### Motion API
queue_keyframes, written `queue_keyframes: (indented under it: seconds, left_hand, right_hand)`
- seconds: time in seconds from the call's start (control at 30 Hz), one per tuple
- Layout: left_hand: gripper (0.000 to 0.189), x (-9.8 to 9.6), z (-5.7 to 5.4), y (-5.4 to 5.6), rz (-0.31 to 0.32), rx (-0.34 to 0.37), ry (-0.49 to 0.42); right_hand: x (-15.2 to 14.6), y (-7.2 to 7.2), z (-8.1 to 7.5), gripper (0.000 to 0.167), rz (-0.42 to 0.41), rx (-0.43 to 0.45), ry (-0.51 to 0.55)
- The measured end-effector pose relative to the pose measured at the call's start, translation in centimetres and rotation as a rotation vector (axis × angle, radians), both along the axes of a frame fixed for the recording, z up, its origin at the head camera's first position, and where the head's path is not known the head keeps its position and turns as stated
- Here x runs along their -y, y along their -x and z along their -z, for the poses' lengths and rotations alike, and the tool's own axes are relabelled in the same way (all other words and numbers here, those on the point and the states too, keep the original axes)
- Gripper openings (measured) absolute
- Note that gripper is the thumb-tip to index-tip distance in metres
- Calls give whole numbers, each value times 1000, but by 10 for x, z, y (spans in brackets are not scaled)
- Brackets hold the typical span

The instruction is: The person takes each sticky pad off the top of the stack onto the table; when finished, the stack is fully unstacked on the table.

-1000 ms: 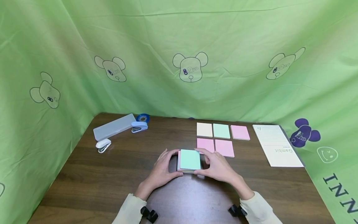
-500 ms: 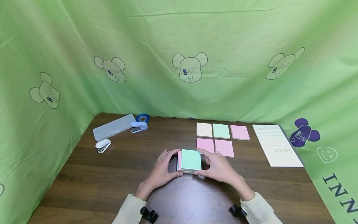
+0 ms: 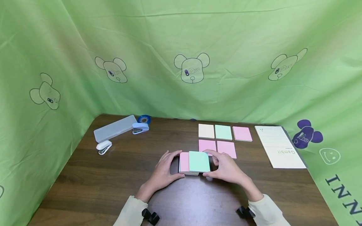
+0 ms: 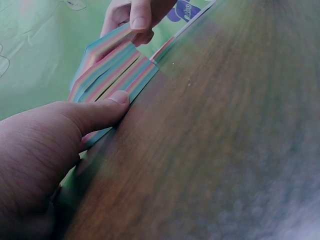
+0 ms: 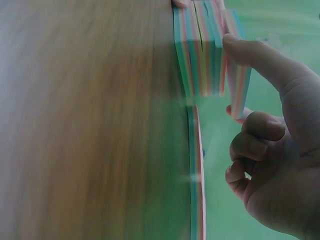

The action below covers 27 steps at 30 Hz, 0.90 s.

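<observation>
A stack of striped sticky note pads (image 3: 184, 161) with a pink top sheet sits on the table before me. My left hand (image 3: 162, 171) grips its left side, the thumb (image 4: 117, 102) across the front edges in the left wrist view. At the stack's other side my right hand (image 3: 226, 169) pinches a green-topped sticky note pad (image 3: 199, 161) between thumb and forefinger. That pad overhangs the stack to the right. In the right wrist view a gap shows between the pinched pad (image 5: 239, 85) and the stack (image 5: 200, 65), and the other right fingers are curled.
Behind the stack lie several sticky note pads in two rows, cream (image 3: 206, 131), green (image 3: 223, 132) and pink (image 3: 242, 134). A Gambit notepad (image 3: 280, 147) is at right. A grey case (image 3: 115, 128), blue tape roll (image 3: 144, 119), blue stapler (image 3: 140, 127) and white stapler (image 3: 104, 146) are back left.
My right hand has moved right with the green-topped pad, sliding it across the stack and baring more of the pink sheet beneath. My left hand has stayed in place.
</observation>
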<state>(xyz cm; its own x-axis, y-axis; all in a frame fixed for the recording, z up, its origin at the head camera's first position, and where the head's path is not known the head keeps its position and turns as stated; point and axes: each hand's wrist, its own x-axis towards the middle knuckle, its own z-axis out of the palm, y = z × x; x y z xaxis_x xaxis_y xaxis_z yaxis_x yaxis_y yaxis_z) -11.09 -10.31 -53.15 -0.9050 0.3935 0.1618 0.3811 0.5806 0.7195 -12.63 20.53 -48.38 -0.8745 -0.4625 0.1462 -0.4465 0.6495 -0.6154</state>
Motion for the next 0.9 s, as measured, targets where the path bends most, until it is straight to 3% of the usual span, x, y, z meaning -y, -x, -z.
queue_keyframes:
  seconds: [0.33,0.9]
  left_hand:
    - [96,0,-1,-1,-3,10,-7]
    - [95,0,-1,-1,-14,27,-4]
  right_hand:
    - [-55,1,-4,78,69,-8,25]
    - [-148,18,-5,82,208,-17,-81]
